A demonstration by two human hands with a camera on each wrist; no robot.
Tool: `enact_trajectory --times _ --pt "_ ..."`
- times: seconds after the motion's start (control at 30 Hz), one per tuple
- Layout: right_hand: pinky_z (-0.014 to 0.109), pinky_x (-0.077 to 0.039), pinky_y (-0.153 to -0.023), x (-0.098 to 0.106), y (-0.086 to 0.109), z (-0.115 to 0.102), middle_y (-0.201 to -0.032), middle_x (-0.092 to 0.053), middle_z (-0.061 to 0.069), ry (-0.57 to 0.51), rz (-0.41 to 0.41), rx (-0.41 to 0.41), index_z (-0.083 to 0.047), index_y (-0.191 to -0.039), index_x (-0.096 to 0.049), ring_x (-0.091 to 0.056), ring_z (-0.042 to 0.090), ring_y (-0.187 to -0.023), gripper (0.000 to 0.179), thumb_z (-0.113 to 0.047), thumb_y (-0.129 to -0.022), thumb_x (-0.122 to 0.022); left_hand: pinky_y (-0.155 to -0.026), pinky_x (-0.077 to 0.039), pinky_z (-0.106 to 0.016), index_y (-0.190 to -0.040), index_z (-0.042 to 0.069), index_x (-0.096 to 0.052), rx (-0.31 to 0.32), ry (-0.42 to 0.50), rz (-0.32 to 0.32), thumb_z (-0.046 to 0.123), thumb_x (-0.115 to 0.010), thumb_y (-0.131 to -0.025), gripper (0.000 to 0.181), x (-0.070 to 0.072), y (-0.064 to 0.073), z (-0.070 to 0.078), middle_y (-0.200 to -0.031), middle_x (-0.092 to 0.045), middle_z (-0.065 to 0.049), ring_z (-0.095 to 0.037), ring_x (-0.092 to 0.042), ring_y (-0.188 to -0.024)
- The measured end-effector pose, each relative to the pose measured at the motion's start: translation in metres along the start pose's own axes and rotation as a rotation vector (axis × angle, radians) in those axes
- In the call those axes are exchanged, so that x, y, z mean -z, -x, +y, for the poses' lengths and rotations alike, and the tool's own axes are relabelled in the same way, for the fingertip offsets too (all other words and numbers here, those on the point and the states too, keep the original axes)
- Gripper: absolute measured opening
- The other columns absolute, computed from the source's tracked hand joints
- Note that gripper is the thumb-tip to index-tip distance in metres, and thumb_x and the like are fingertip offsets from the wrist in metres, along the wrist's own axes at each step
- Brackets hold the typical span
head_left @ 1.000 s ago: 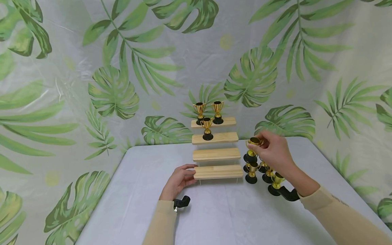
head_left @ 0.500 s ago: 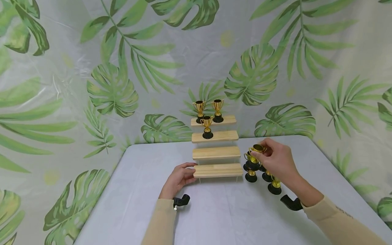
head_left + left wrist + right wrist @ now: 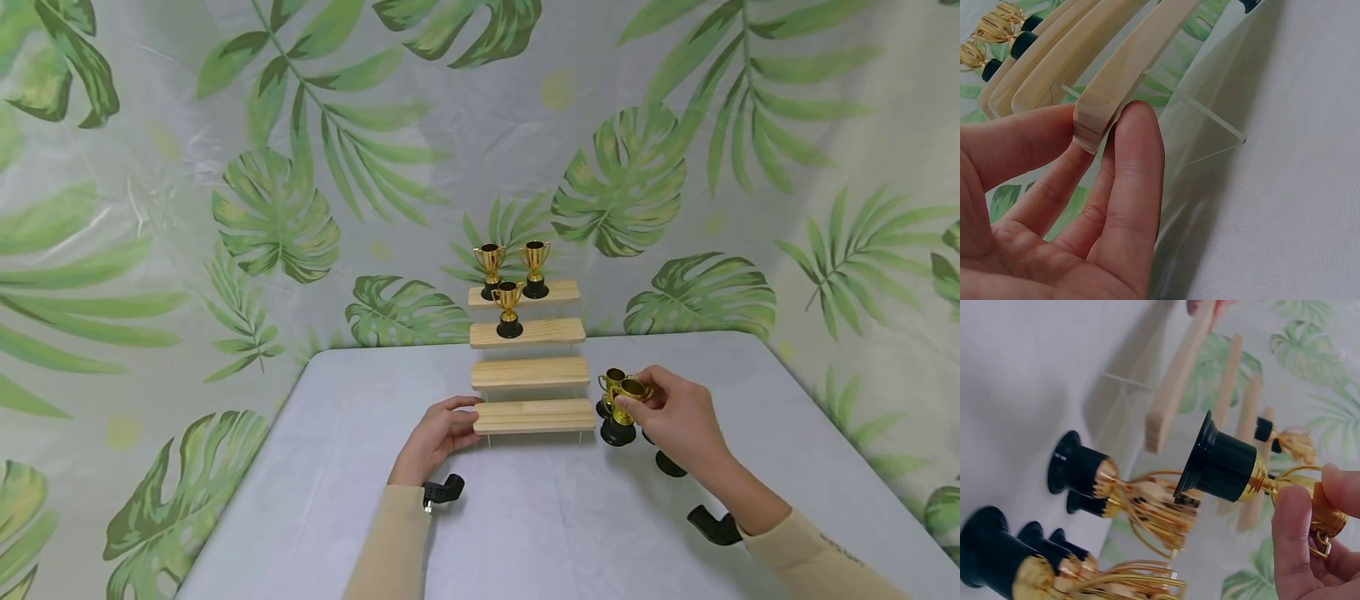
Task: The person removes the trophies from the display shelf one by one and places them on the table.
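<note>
My left hand (image 3: 435,437) grips the left end of the lowest board of a stepped wooden display stand (image 3: 534,415). In the left wrist view its thumb and fingers pinch that board's end (image 3: 1094,119). By its gold cup, my right hand (image 3: 681,421) pinches a small trophy (image 3: 1222,465) between thumb and fingers. The held trophy's black base hangs in the air right of the stand, overlapping another trophy (image 3: 613,377) behind it. Several more trophies (image 3: 997,553) stand on the table, partly hidden by the right hand in the head view.
Two trophies (image 3: 536,267) stand on the stand's top board, and one trophy (image 3: 509,315) on the board below it. Thin clear legs (image 3: 1210,115) carry the boards. A white cloth covers the table (image 3: 360,392), with a leaf-print curtain (image 3: 450,150) behind.
My right hand has brought the held trophy down and nearer to me, in front of the other trophies. The left hand keeps its place on the lowest board.
</note>
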State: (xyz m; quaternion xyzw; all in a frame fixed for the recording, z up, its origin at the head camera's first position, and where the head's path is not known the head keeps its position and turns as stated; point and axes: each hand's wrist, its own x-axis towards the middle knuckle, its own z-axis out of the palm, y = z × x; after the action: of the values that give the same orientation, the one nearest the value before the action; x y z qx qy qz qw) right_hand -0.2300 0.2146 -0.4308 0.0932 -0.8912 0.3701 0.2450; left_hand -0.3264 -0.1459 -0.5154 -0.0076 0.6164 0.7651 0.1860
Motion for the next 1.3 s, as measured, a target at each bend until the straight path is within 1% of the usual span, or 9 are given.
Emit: enact_trajectory --times 0.2,0.4,0.57,0.8,1.03,1.2,1.3 --pt "0.027 -0.048 -0.047 -0.008 0.010 0.007 -0.072 -0.062 -0.002 0.021 -0.017 -0.027 -0.010 -0.097 -0.067 -0.057 0.015 -0.062 0.023 -0.019 -0.084 -0.085 -0.081 -0.059 -0.037 -0.133 0.002 -0.062 0.008 -0.002 0.006 0.004 -0.070 -0.090 0.043 0.000 0.000 0.001 -0.120 -0.066 -0.017 -0.025 -0.069 -0.096" --pt "0.027 -0.045 -0.051 -0.016 0.017 0.013 -0.067 -0.058 -0.004 0.048 -0.009 -0.035 -0.011 -0.094 -0.067 -0.055 0.014 -0.061 0.025 -0.020 -0.081 -0.086 -0.080 -0.059 -0.037 -0.132 0.002 -0.062 0.006 -0.002 0.012 0.004 -0.070 -0.090 0.042 0.000 0.000 -0.001 -0.120 -0.066 -0.017 -0.025 -0.069 -0.096" --pt "0.029 -0.044 -0.052 -0.023 0.022 0.020 -0.067 -0.057 -0.003 0.069 -0.033 -0.072 -0.011 -0.094 -0.066 -0.053 0.015 -0.061 0.026 -0.022 -0.082 -0.086 -0.081 -0.059 -0.038 -0.132 0.002 -0.063 0.004 0.004 0.015 0.004 -0.070 -0.090 0.042 0.000 -0.001 -0.001 -0.121 -0.066 -0.017 -0.026 -0.069 -0.097" --pt "0.029 -0.046 -0.055 -0.031 0.029 0.027 -0.067 -0.059 -0.005 0.096 -0.037 -0.075 -0.009 -0.096 -0.068 -0.055 0.013 -0.062 0.028 -0.020 -0.080 -0.087 -0.083 -0.059 -0.039 -0.132 0.002 -0.063 0.003 0.007 0.012 0.004 -0.070 -0.090 0.043 0.000 -0.002 -0.002 -0.121 -0.066 -0.017 -0.026 -0.069 -0.098" --pt "0.030 -0.044 -0.055 -0.035 0.036 0.029 -0.069 -0.057 -0.004 0.093 -0.069 -0.118 -0.008 -0.100 -0.068 -0.053 0.014 -0.064 0.028 -0.023 -0.083 -0.086 -0.082 -0.059 -0.039 -0.131 0.002 -0.064 -0.002 0.007 0.009 0.004 -0.071 -0.090 0.042 0.001 -0.002 -0.003 -0.120 -0.066 -0.017 -0.026 -0.070 -0.096" --pt "0.030 -0.046 -0.056 -0.037 0.038 0.033 -0.069 -0.059 -0.004 0.092 -0.051 -0.115 -0.008 -0.103 -0.069 -0.055 0.013 -0.064 0.030 -0.024 -0.083 -0.086 -0.083 -0.059 -0.039 -0.131 0.003 -0.064 0.004 0.003 0.011 0.004 -0.071 -0.090 0.041 0.001 -0.001 -0.003 -0.120 -0.065 -0.017 -0.026 -0.069 -0.097" --pt "0.029 -0.047 -0.055 -0.038 0.038 0.033 -0.070 -0.060 -0.005 0.084 -0.056 -0.111 -0.008 -0.104 -0.069 -0.056 0.012 -0.064 0.032 -0.024 -0.083 -0.085 -0.083 -0.059 -0.039 -0.130 0.003 -0.064 0.006 0.005 0.010 0.005 -0.071 -0.090 0.041 0.001 -0.001 -0.002 -0.121 -0.065 -0.017 -0.026 -0.069 -0.098"
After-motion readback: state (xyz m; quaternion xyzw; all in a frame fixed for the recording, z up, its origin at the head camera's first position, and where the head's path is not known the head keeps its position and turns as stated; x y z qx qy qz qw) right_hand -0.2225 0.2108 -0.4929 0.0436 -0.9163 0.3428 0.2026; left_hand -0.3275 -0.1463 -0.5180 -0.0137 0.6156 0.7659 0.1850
